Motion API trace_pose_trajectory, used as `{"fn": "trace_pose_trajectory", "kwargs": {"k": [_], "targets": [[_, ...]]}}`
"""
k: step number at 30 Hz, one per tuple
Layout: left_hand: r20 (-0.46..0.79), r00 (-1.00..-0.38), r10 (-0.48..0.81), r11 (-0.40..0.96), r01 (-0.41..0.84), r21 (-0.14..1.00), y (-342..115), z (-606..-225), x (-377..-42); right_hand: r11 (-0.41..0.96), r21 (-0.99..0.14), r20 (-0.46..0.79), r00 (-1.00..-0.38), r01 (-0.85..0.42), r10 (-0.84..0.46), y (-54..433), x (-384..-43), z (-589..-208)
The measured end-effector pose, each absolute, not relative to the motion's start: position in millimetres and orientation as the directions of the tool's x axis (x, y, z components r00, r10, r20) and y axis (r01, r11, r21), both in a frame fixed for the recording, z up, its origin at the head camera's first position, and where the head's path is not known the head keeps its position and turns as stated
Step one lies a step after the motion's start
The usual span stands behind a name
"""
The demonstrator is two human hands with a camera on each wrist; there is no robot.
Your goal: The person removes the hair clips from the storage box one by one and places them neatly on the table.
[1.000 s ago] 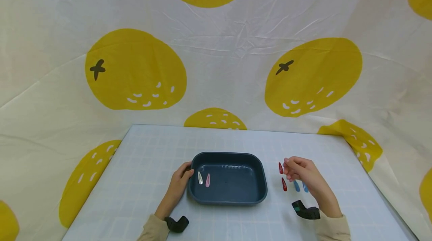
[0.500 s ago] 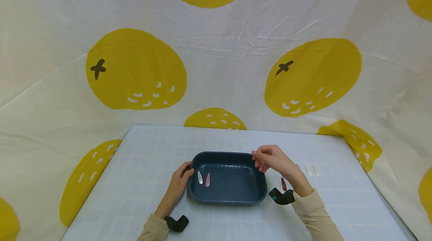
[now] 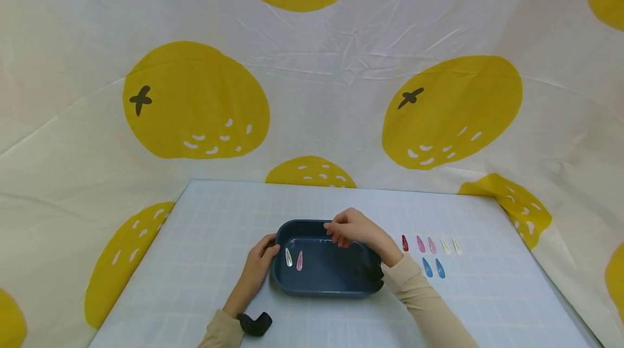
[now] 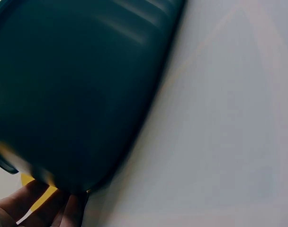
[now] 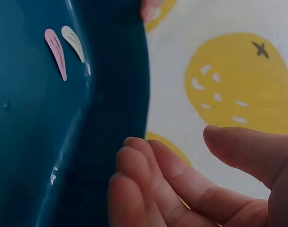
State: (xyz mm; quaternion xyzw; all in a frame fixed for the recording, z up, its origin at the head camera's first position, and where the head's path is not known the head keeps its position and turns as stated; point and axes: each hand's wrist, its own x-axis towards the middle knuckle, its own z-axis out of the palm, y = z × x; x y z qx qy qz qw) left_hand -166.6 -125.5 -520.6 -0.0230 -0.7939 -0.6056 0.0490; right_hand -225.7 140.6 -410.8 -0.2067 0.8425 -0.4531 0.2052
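A dark blue rectangular tray sits at the middle of the table. My left hand grips its left rim, thumb over the edge; fingers show under the tray's edge in the left wrist view. Inside the tray, at its left, lie a white snap hair clip and a pink snap hair clip. Above the tray's far right part hovers my right hand, fingers loosely bent. The right wrist view shows a gap between the thumb and the fingers, and no clip there.
Right of the tray, hair clips lie in two rows: a red one, pink ones, white ones and blue ones. A curtain with yellow fruit shapes hangs behind the table.
My right hand has moved left from beside the red clips to over the tray. Its sleeve now covers the lower red clip's place. The left hand and tray have stayed put.
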Motion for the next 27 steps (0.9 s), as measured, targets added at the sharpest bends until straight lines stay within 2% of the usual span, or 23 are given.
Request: {"fn": "trace_pose_trajectory", "kwargs": {"k": [4,7,16,27], "targets": [[0.086,-0.996,-0.011,0.282,0.079,0.956,-121.6,-494.0,-156.2,0.561,-0.806,-0.19,-0.818,-0.186,-0.543,123.6,-229.1,-416.3],[0.091,-0.996,-0.006,0.29,0.086,0.953,-121.6,-492.6,-155.5,0.599,-0.777,-0.218,-0.81,-0.193,-0.544,112.6,-231.9,-421.2],[0.109,-0.994,-0.03,0.265,0.098,0.959,-127.8,-534.6,-172.1,0.699,-0.69,-0.323,-0.786,-0.185,-0.527,92.6,-237.7,-438.0],[0.11,-0.994,-0.017,0.24,0.103,0.965,-129.7,-538.5,-173.6,0.723,-0.682,-0.379,-0.792,-0.111,-0.479,81.1,-241.5,-456.9]]}}
